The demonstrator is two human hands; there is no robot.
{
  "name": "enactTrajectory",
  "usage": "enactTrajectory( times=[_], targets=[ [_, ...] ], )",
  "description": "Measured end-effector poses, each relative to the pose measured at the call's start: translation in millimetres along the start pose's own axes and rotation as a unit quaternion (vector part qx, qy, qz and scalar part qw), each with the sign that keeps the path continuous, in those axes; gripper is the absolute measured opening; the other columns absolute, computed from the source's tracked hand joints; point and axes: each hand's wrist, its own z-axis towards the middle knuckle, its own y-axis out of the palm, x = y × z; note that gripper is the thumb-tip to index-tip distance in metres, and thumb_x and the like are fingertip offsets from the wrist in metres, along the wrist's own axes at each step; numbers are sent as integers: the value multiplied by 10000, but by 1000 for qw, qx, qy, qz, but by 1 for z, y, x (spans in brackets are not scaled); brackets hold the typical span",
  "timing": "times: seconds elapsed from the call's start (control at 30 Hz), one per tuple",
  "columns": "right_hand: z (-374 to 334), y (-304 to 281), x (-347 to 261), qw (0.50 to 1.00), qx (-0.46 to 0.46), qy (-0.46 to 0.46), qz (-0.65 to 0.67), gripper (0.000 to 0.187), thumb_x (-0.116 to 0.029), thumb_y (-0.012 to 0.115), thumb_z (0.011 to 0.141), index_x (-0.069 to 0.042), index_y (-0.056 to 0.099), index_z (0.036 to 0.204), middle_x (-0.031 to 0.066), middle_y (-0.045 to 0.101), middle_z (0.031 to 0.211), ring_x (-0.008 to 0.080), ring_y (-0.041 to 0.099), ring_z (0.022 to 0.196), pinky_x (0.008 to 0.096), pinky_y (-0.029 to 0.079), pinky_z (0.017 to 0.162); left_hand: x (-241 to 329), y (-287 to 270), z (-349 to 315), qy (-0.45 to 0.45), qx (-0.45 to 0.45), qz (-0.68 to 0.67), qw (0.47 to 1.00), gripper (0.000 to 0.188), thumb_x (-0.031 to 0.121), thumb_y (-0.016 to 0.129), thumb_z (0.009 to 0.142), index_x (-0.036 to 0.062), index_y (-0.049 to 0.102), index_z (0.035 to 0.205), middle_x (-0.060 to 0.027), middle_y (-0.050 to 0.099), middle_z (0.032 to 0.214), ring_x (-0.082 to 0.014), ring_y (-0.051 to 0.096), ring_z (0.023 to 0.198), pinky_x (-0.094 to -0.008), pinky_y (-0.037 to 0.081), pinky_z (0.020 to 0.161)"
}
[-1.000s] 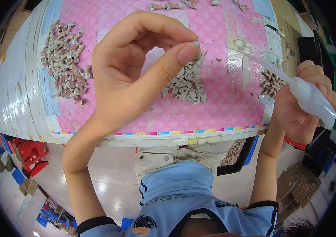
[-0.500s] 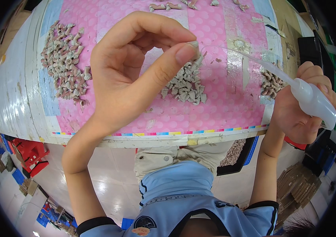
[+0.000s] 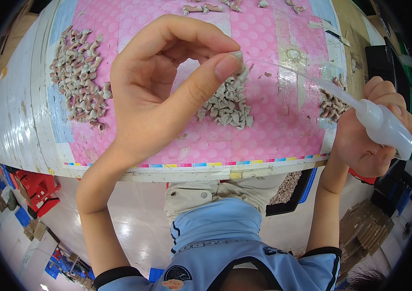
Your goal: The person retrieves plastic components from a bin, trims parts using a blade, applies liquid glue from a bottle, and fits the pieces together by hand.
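Observation:
My left hand [image 3: 155, 92] is raised over the table, thumb and forefinger pinching a small grey-white plastic piece [image 3: 238, 55]. Most of that piece is hidden by the fingertips. At the right, my right hand [image 3: 368, 128] grips a translucent white squeeze bottle [image 3: 385, 127], which is tilted. Its long thin nozzle [image 3: 332, 89] points left, and the fine tip ends close beside the pinched piece; whether they touch I cannot tell. Below my left fingertips lies a heap of similar grey-white pieces [image 3: 227, 104] on the pink sheet [image 3: 274, 131].
Brown-and-grey small parts [image 3: 80, 75] form a large heap at the left. A smaller heap of brownish parts [image 3: 332, 104] sits near my right wrist. Several joined parts [image 3: 206, 8] lie along the far side. A black tray [image 3: 290, 191] of small pieces stands below the table's front edge.
The bottle's nozzle has shifted very slightly near the pinched piece. My left hand has stayed nearly still, holding the same piece.

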Motion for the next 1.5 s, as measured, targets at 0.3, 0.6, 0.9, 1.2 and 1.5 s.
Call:
enactTrajectory(
  times=[0.3, 0.6, 0.9, 1.2, 1.5],
  targets=[
    [0, 0, 0, 1000, 2, 3, 4, 372, -352, 419, 730, -47, 473, 936, 81, 435, 620, 153, 311, 530, 296, 219, 501, 0, 0, -1, 0, 2, 2, 1000, 143, 39, 515, 777, -22, 485, 903, -106, 512, 896, -135, 524, 773, -221, 415, 652],
    [0, 1, 1, 1000, 7, -6, 1, 377, -355, 425, 728, -38, 469, 927, 84, 433, 622, 155, 305, 532, 295, 218, 501, 0, 0, 0, 0, 1, 2, 1000, 141, 41, 514, 778, -23, 486, 901, -106, 515, 891, -134, 520, 768, -222, 413, 652],
    [-3, -2, 0, 998, 43, 28, 45, 396, -338, 386, 724, -27, 481, 951, 88, 463, 668, 172, 331, 565, 299, 235, 525, 0, 0, 0, 0, 7, 0, 1000, 132, 41, 509, 780, -20, 484, 895, -105, 512, 881, -149, 514, 770, -246, 410, 669],
    [-1, -7, 1, 998, 29, 18, 46, 405, -335, 376, 718, -32, 484, 965, 84, 476, 714, 175, 353, 604, 301, 251, 544, 0, 0, -1, 7, 0, -2, 1000, 131, 27, 491, 781, -16, 470, 903, -113, 510, 883, -154, 506, 777, -273, 405, 719],
    [0, -5, 3, 1000, 2, -13, 25, 402, -319, 399, 717, -23, 481, 976, 88, 452, 645, 171, 355, 573, 298, 242, 525, -1, -1, 0, 10, -8, 8, 1000, 130, 19, 478, 781, -16, 465, 906, -122, 509, 896, -158, 512, 786, -267, 406, 720]
  ],
)
